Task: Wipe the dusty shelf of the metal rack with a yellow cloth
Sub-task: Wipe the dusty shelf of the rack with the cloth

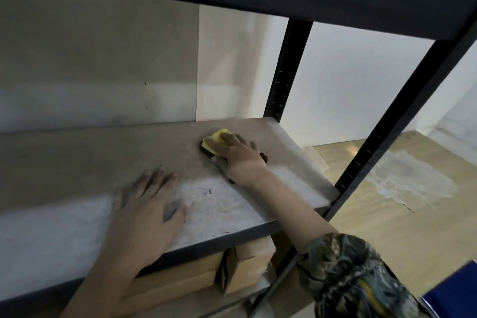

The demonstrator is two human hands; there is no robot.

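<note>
Right hand (238, 156) presses yellow cloth (215, 140) flat under its grip, fingers extended, far right of shelf (77, 162). Left hand (152, 204) released, flat. Undusted length runs leftward from the cloth; right hand nearer.

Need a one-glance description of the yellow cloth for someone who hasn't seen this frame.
Start at the dark metal rack and find its dusty grey shelf at mid height. Toward the back right of that shelf, the right hand presses flat on the yellow cloth. It is the only bright yellow thing there; the left hand nearby rests on bare shelf.
</note>
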